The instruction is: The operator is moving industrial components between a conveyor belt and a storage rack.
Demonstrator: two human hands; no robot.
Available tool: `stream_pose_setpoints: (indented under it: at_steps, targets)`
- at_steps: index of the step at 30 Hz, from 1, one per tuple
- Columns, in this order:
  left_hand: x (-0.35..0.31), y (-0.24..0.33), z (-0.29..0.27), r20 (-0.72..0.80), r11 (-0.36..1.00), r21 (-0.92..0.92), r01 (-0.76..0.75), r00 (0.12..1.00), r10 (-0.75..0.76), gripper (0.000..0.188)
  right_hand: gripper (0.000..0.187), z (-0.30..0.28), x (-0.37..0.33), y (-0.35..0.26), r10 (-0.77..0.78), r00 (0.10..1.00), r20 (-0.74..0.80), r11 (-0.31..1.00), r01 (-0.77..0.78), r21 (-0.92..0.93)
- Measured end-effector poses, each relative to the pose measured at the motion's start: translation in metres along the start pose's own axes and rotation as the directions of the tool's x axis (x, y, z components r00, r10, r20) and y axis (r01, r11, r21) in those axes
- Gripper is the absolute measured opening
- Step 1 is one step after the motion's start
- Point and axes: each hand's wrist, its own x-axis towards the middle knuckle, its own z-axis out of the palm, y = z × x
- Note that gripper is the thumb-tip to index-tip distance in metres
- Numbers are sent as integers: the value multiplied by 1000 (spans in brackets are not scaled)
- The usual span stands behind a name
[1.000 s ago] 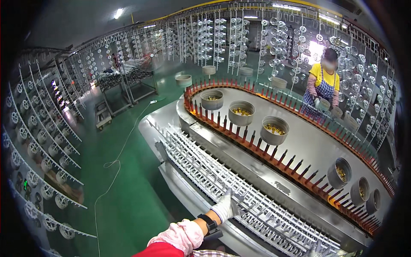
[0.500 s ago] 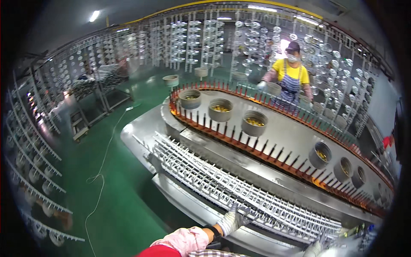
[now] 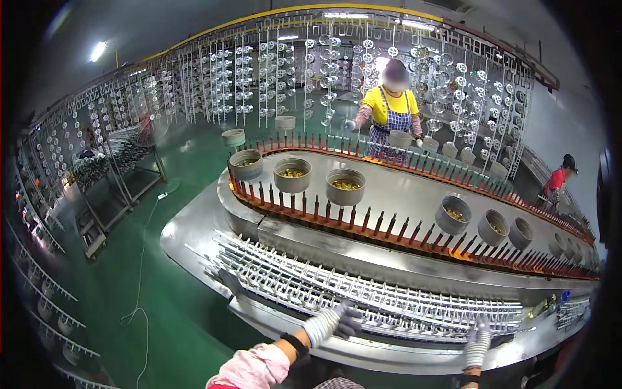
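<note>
Pronged metal rods (image 3: pixel 363 285) lie heaped on the near counter (image 3: pixel 183 232), long axes running left to right, dipping rightward! The gloved left hand (image 3: pixel 332 322) and right hand (image 3: pixel 478 342) are at their front edge; whether either grips, I can't tell. Spindles (image 3: pixel 379 225) stand between rods and three near-left tubs (image 3: pixel 345 195). Two co-workers (image 3: pixel 392 118) beyond!

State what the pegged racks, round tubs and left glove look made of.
Pegged racks: probably metal, pale silvery, with thin, bright bars. Round tubs: perhaps plastic, matte grey, their walls showing little shine. Left glove: apparently knitted fabric, whitish, ribbed toward the wrist.
</note>
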Motion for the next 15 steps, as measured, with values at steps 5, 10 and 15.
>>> stream_pose_setpoints:
  at_steps: [5, 10, 15]
  targets:
    - [6, 113, -91, -426, 796, 567, -212, 751, 504, 43, 26, 111, 20, -71, 364, 930, 56, 833, -352, 427]
    - [24, 200, -177, -506, 486, 854, 186, 516, 691, 46, 26, 151, 15, -7, 638, 725, 260, 99, -412, 906]
    - [64, 265, -241, -539, 520, 838, 164, 388, 748, 53, 33, 54, 71, -148, 201, 977, 75, 940, -171, -296]
